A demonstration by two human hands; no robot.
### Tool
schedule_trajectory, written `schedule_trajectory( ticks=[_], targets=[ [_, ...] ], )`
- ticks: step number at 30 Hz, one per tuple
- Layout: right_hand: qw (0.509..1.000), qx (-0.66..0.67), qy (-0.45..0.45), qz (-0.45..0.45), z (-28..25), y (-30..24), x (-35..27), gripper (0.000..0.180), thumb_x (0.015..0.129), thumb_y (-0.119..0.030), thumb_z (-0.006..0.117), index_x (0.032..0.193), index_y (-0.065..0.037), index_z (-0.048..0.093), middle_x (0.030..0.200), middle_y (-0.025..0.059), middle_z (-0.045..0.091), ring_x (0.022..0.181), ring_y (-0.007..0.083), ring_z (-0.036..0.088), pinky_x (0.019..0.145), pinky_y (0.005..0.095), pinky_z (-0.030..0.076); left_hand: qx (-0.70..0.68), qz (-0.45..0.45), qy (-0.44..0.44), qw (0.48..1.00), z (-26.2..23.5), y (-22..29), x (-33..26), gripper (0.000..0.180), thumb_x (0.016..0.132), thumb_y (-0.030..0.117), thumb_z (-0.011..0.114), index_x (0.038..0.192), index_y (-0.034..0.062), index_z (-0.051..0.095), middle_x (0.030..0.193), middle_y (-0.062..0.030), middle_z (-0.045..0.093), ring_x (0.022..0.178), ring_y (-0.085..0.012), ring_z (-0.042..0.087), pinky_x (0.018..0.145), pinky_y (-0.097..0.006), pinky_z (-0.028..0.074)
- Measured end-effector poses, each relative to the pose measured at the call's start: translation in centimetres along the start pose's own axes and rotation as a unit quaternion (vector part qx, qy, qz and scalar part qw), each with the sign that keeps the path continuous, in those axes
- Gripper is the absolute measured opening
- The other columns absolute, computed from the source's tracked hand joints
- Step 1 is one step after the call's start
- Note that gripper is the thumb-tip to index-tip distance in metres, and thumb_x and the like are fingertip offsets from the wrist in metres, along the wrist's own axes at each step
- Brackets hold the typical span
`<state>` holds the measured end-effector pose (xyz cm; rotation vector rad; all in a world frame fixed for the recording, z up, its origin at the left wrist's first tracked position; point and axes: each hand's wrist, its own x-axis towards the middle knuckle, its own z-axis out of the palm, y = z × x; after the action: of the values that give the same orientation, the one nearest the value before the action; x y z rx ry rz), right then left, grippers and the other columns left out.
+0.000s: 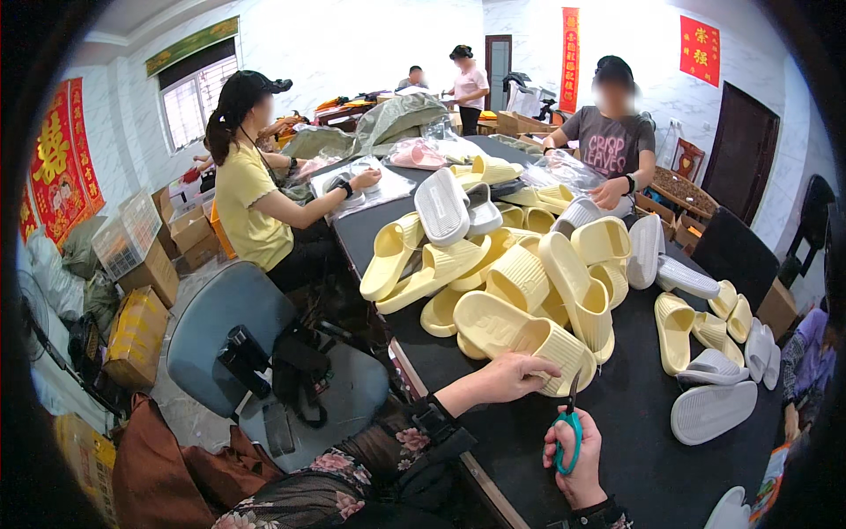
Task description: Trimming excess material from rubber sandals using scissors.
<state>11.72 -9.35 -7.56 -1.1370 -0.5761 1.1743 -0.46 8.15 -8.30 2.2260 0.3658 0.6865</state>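
Note:
A pale yellow slide sandal (498, 324) with a ribbed strap lies at the near edge of a big heap of yellow slides (520, 275) on the black table. My left hand (509, 379) grips the near side of this sandal, its fingers pinched at the strap's edge; a thread there would be too small to make out. In my right hand (582, 467) is a pair of scissors (571, 430) with teal handles. Their dark blades point up and touch or nearly touch the strap, close to my left fingertips. Whether the blades are parted cannot be told.
Grey slides (712, 413) and more yellow ones lie to the right on the black table (643, 458). A grey chair (233, 326) stands left, holding a black bag. Two co-workers handle slides and clear plastic across the table. Cardboard boxes (141, 348) line the left wall.

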Motion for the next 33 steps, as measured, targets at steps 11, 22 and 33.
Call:
schedule_trajectory(
  ticks=[11, 22, 33],
  targets=[
    [1.000, -0.020, -0.005, -0.003, -0.1, 0.0, 0.0, 0.024, 0.089, -0.012, 0.056, 0.110, -0.005, 0.049, 0.070, 0.0049, 0.054, 0.049, 0.0086, 0.050, 0.039, 0.0221, 0.042, 0.014, -0.002, 0.001, 1.000, 0.0, 0.4, -0.1, 0.028, 0.082, 0.005, 0.060, 0.110, 0.0096, 0.064, 0.100, -0.0140, 0.064, 0.093, -0.0265, 0.062, 0.083, -0.035, 0.049],
    [0.999, 0.003, -0.005, -0.049, -0.2, -1.6, -0.9, 0.035, 0.087, -0.012, 0.060, 0.117, 0.000, 0.047, 0.074, 0.0061, 0.056, 0.053, 0.0089, 0.052, 0.041, 0.0222, 0.042, -0.021, 0.046, 0.022, 0.998, 0.4, -0.7, -0.1, 0.028, 0.079, 0.004, 0.060, 0.107, 0.0076, 0.064, 0.093, -0.0135, 0.066, 0.086, -0.0235, 0.064, 0.077, -0.034, 0.050],
    [0.997, 0.020, -0.049, -0.059, -1.0, -0.1, -0.9, 0.033, 0.088, -0.015, 0.061, 0.115, -0.002, 0.048, 0.077, 0.0043, 0.057, 0.054, 0.0064, 0.054, 0.043, 0.0196, 0.044, -0.057, -0.089, 0.081, 0.991, -1.5, 2.5, 2.4, 0.064, 0.084, 0.004, 0.055, 0.141, 0.0005, 0.025, 0.067, 0.0009, 0.050, 0.057, -0.0069, 0.044, 0.053, -0.023, 0.038]
  ],
)
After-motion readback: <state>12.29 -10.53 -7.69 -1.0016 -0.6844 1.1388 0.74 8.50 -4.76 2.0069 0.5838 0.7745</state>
